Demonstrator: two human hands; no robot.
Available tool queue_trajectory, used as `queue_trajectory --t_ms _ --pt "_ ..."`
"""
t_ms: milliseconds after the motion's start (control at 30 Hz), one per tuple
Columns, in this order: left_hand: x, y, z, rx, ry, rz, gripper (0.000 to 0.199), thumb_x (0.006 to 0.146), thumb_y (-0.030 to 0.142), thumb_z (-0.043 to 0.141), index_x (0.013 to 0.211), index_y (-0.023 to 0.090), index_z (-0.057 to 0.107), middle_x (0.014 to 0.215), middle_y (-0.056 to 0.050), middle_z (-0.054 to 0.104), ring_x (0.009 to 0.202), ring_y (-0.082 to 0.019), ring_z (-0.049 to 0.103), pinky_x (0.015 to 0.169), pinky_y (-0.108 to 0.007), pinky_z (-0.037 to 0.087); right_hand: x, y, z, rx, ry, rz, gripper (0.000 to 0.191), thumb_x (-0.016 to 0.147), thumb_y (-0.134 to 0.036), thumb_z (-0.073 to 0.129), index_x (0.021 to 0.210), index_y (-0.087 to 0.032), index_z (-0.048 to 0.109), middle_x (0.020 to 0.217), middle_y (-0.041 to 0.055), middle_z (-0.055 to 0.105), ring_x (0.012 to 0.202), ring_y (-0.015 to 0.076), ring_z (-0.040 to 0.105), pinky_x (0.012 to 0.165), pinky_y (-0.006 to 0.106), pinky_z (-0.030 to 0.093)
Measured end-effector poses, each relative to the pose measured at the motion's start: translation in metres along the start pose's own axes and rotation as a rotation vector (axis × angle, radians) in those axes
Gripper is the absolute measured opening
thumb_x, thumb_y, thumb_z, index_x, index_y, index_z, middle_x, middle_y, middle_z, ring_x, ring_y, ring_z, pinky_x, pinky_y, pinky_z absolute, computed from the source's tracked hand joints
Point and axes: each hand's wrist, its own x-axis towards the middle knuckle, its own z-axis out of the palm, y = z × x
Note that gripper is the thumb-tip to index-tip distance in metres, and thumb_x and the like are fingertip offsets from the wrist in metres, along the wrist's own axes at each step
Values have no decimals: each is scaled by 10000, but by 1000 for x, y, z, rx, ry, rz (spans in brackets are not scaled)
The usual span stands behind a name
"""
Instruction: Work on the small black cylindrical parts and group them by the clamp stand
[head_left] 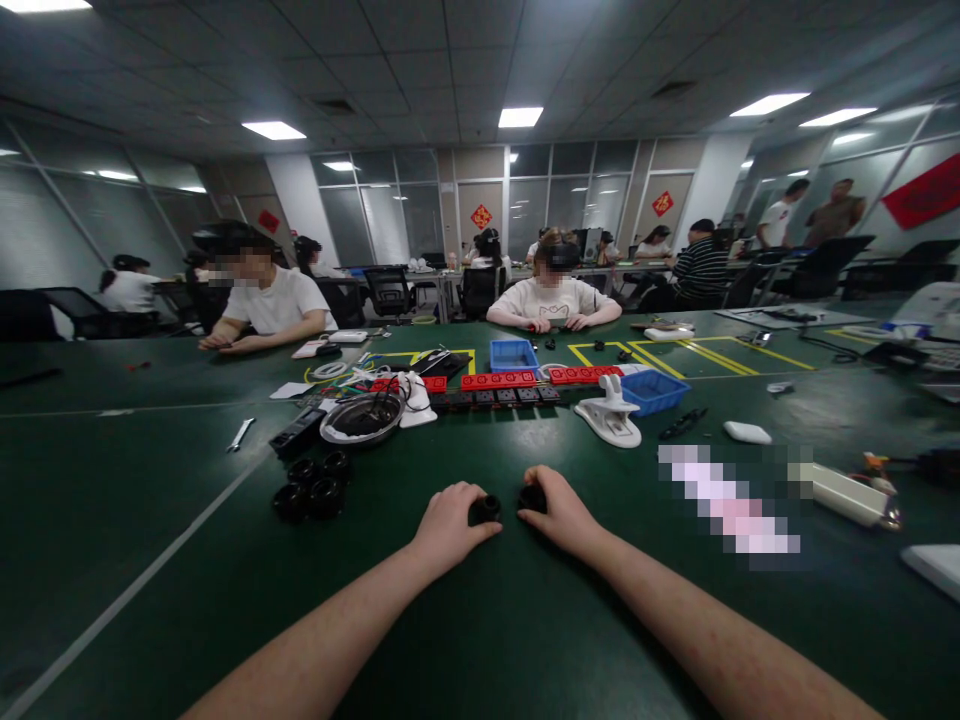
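Observation:
My left hand (pixel 452 518) is closed around a black round part (pixel 487 508), its hollow top showing between thumb and fingers. Just to the right, my right hand (pixel 556 512) grips a second black round part (pixel 531 498), mostly covered by the fingers. Both parts are at the green tabletop, a small gap apart. Further left stands a cluster of several similar black ring-shaped parts (pixel 324 496), close together.
Beyond my hands lie a round metal dish (pixel 330 432) with black cable, red sockets (pixel 499 380), a white clip stand (pixel 611 425) and blue bins (pixel 651 392). A wrench (pixel 240 435) lies left, a cream-coloured device (pixel 847 494) right. Two people sit across the table.

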Motion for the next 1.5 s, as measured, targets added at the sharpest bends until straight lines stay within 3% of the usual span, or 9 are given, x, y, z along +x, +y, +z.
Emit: queue_trajectory --t_ms 200,400,567,933,1200,1500 --pt "-40 -23 -28 -53 -37 -226 356 618 436 566 888 204 556 859 -33 546 804 -196 505 640 -273 371 -1 1 0 -29 -52 -38 321 623 -213 589 908 -178 446 904 39 498 858 178 473 762 324 369" --pt "-112 -59 -57 -53 53 -507 414 633 489 513 952 228 539 860 -24 558 772 -198 517 620 -269 377 -2 2 2 21 -89 -95 360 641 -210 574 978 -178 450 962 53 509 923 186 472 819 349 364" --pt "-141 -82 -73 20 72 -651 547 664 539 436 1097 206 447 761 -28 563 678 -193 529 545 -259 374 -5 -4 2 47 -129 -151 353 663 -186 551 1003 -183 457 998 54 511 954 180 467 850 353 358" --pt "-140 -126 -97 51 184 -716 592 641 583 408 1071 181 470 746 -23 580 680 -200 549 513 -242 364 -10 -7 4 33 -115 -127 392 680 -190 532 1059 -183 434 1053 65 504 1004 189 461 885 375 349" --pt "-136 -139 -90 19 320 -671 557 616 566 474 993 158 444 802 -34 585 687 -189 551 579 -259 393 -9 -6 4 22 -122 -129 400 688 -202 528 1075 -171 432 1065 71 504 1013 180 456 891 358 350" --pt "-133 -146 -84 84 351 -640 401 635 549 467 783 177 480 708 -10 549 643 -168 524 549 -240 375 -7 -5 5 26 -113 -127 412 681 -203 536 1078 -166 432 1062 73 503 1008 179 454 889 347 351"
